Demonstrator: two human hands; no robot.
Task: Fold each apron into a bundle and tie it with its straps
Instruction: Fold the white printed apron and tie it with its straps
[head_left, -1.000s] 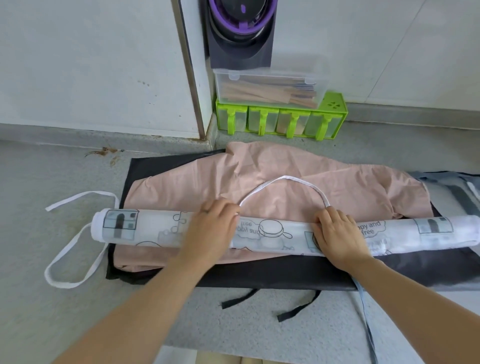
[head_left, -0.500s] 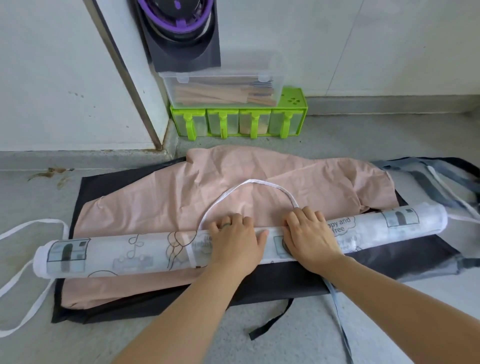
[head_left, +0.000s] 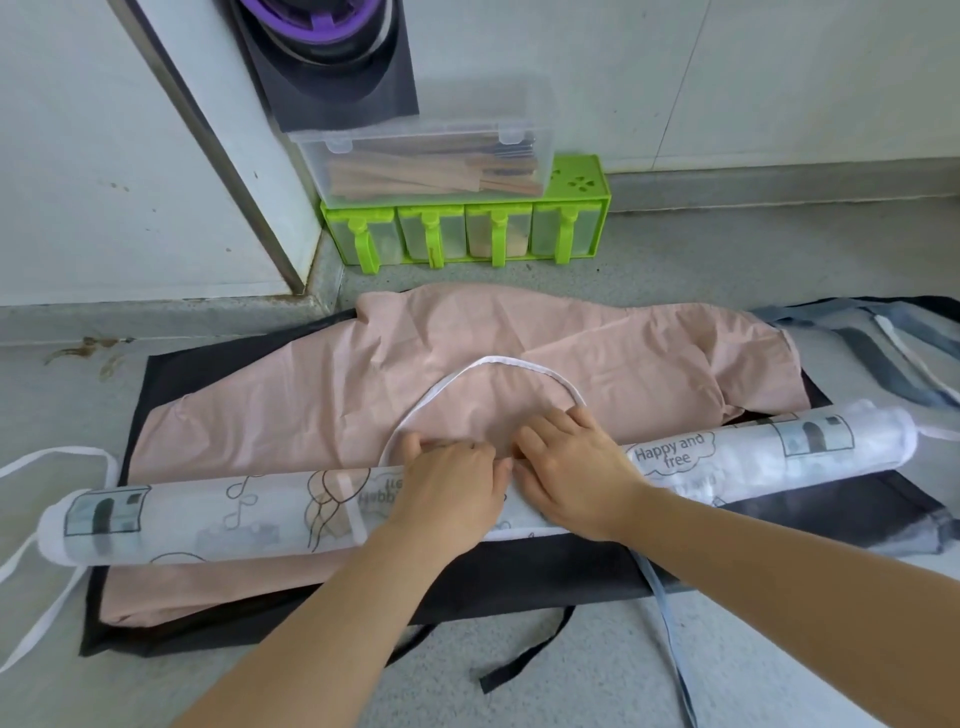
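Pressed flat side by side, the left hand (head_left: 447, 493) and right hand (head_left: 576, 478) should bear evenly on the rolled apron (head_left: 208, 519), holding it tight.

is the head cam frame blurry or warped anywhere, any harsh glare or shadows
Head view: the centre is sharp, the "Happy and free" print on the rolled white apron reads cleanly, and the left hand and right hand have crisp edges. Head view: wide-angle bend slants the grey wall strip and bows the ledge. Head view: light is soft and even, shadows faint, no strong glare.
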